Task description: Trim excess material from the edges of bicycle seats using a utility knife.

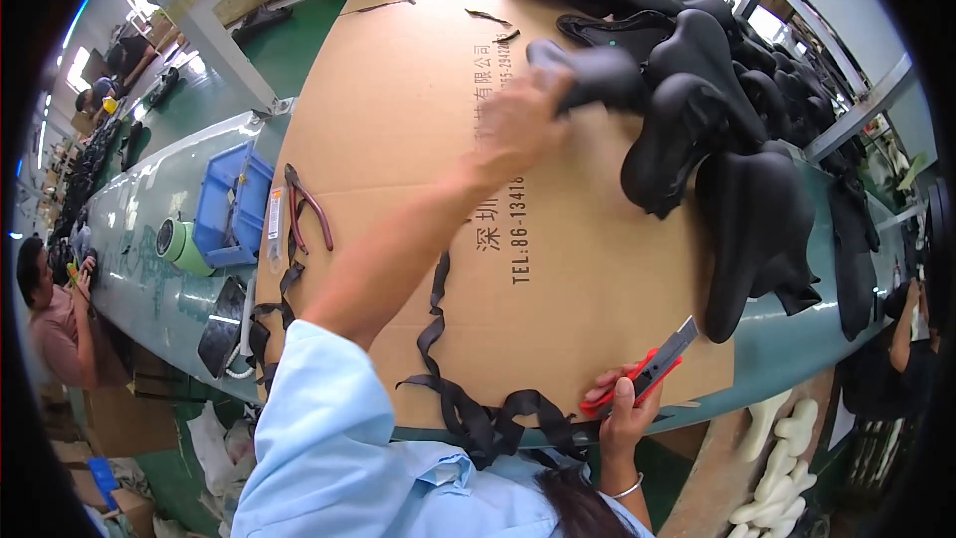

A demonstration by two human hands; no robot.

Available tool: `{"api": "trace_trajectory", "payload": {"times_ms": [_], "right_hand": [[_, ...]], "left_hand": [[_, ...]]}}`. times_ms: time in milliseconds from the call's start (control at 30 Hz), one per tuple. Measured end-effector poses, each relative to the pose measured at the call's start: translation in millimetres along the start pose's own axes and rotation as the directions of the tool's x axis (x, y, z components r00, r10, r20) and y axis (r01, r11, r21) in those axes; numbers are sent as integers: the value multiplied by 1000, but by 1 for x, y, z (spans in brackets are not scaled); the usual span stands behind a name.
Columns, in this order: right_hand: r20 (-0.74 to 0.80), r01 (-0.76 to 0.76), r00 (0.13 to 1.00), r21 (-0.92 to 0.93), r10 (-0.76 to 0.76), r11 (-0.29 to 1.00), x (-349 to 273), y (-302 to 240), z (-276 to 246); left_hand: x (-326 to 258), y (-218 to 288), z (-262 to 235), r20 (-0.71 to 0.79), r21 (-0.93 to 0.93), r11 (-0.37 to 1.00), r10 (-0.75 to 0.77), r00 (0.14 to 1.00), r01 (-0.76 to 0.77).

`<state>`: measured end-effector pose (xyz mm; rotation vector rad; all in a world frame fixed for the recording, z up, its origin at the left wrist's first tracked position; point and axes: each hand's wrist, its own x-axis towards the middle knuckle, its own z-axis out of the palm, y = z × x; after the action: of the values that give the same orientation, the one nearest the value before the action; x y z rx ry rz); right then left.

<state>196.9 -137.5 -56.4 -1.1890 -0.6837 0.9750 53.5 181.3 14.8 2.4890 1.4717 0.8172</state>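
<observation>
My left hand (523, 130) reaches across the cardboard sheet (388, 130), smeared by motion. Its fingers close on the narrow end of a black bicycle saddle (607, 80), which is blurred too and lies against a heap of similar black saddles (702, 50). Near the front edge, my right hand (625, 408) grips a red utility knife (652, 371) with its blade out, pointing up and to the right. Long curled black trimmed strips (463, 413) lie along the cardboard's near edge, between my arms.
Red-handled pliers (311, 209) lie at the cardboard's left edge, beside a blue bin (231, 204) and a green round container (181, 244). More saddles crowd the right side, one (752, 229) close to the knife. Cream-coloured pieces (782, 478) sit below right. Other people work at both sides.
</observation>
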Motion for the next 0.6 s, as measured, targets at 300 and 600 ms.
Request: {"api": "trace_trajectory", "payload": {"times_ms": [300,600], "right_hand": [[-54,-9,998,16,10,1000,7,-8,4],[-35,-199,979,-413,202,889,-7,-50,-1]], "left_hand": [[-150,-35,-99,262,-936,36,-592,762,349],[-190,19,-81,-168,130,974,-161,973,184]]}}
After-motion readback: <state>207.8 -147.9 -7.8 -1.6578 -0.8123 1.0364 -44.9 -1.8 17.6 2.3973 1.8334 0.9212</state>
